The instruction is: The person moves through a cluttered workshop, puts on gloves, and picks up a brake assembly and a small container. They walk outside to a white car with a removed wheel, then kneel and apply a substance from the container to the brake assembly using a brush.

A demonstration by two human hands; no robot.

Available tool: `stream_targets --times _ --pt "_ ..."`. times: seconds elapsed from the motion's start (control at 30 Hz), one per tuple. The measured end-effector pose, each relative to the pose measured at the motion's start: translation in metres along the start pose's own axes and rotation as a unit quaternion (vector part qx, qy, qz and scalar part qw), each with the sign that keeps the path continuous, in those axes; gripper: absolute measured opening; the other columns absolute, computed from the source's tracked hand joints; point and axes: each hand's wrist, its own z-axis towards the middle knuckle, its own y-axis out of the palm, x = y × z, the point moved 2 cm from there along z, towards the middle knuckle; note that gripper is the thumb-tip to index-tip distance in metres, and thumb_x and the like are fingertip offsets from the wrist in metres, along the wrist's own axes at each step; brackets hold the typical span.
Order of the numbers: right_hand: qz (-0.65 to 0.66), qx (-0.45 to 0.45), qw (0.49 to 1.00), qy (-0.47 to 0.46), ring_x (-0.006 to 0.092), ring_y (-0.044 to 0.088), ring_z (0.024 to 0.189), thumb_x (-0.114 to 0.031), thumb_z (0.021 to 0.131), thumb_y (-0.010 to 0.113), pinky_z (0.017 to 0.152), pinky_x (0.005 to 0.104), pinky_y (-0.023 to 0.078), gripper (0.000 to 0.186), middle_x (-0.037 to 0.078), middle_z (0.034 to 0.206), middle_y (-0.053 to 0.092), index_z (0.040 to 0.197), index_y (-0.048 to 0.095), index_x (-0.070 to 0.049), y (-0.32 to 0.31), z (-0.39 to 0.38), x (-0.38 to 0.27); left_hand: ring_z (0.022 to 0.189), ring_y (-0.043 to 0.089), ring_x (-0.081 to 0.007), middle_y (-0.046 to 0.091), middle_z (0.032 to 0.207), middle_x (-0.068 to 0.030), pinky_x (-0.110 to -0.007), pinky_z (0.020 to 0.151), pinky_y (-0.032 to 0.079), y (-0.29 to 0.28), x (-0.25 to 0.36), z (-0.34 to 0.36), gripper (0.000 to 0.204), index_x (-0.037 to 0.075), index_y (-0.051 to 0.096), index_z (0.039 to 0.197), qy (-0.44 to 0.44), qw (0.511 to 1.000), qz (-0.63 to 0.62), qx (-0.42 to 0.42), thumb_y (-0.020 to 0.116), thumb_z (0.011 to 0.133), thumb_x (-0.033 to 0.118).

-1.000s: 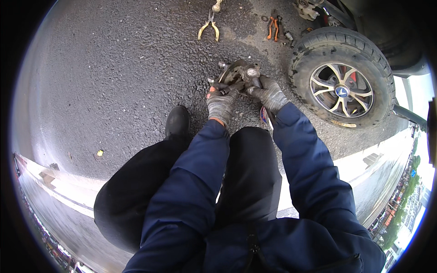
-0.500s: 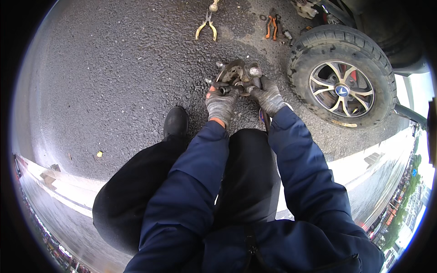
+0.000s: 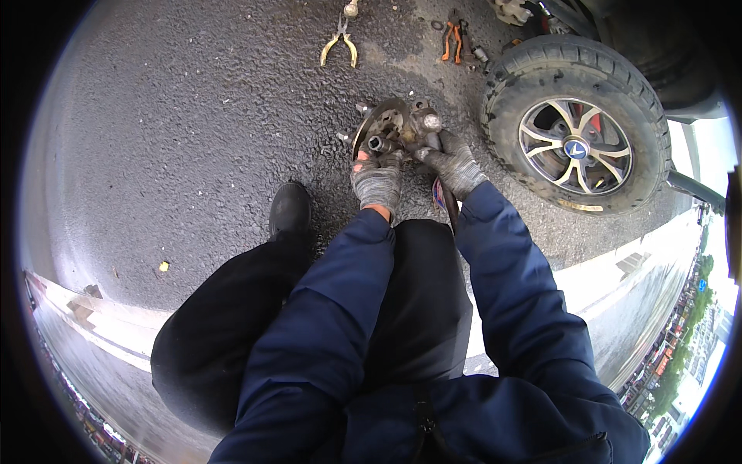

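Note:
A rusty wheel hub (image 3: 393,117) with studs sticking out to its left rests on the wet asphalt in front of my knees. My left hand (image 3: 376,181), in a grey knit glove with a bare fingertip showing, is closed on a dark metal socket (image 3: 379,144). The socket's hollow end points left, over the hub's near side. My right hand (image 3: 456,166), gloved too, is closed round the shaft of a hammer (image 3: 431,122). Its shiny worn face lies against or just above the hub's right side; I cannot tell which. The hammer's handle runs down beside my right knee.
A wheel with a tyre (image 3: 576,147) lies at the right, near a vehicle's underside. Yellow-handled pliers (image 3: 340,45) and orange-handled pliers (image 3: 452,40) lie farther off, with a small metal socket (image 3: 481,54) beside the latter. My left boot (image 3: 291,207) stands left of the hub.
The socket in my left hand has turned and lifted, so its hollow end shows more plainly. My right hand keeps its grip on the hammer. The whole view has shifted slightly.

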Motion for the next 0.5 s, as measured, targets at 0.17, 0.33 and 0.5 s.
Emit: stream_targets --times 0.17,0.33,0.5 --pt "-0.031 -0.005 0.999 0.041 0.0175 0.063 0.075 -0.014 0.086 0.067 0.065 0.0320 0.050 0.037 0.010 0.089 0.064 0.116 0.054 0.004 -0.006 -0.021 -0.036 0.089 0.064 -0.0148 0.068 0.104 -0.0075 -0.027 0.082 0.052 0.002 -0.003 -0.002 0.035 0.000 0.059 0.114 0.021 0.999 -0.044 0.009 0.065 0.081 -0.010" --pt "-0.398 -0.011 0.912 -0.100 0.0372 0.063 0.076 -0.028 0.087 0.066 0.069 0.0434 0.048 0.036 0.024 0.084 0.063 0.100 0.059 0.005 -0.013 -0.021 -0.088 0.092 0.063 -0.0169 0.065 0.109 -0.0103 -0.028 0.081 0.053 0.005 -0.001 -0.004 0.034 -0.001 0.058 0.117 -0.003 0.994 -0.109 0.026 0.054 0.086 -0.012" --pt "-0.456 -0.053 0.872 -0.169 0.0426 0.062 0.084 -0.030 0.088 0.064 0.071 0.0460 0.049 0.035 0.026 0.084 0.063 0.102 0.060 0.003 -0.003 -0.032 -0.130 0.095 0.061 -0.0197 0.062 0.115 -0.0132 -0.030 0.079 0.053 0.006 -0.002 -0.004 0.035 -0.003 0.056 0.121 -0.111 0.930 -0.343 0.073 0.045 0.089 -0.013"
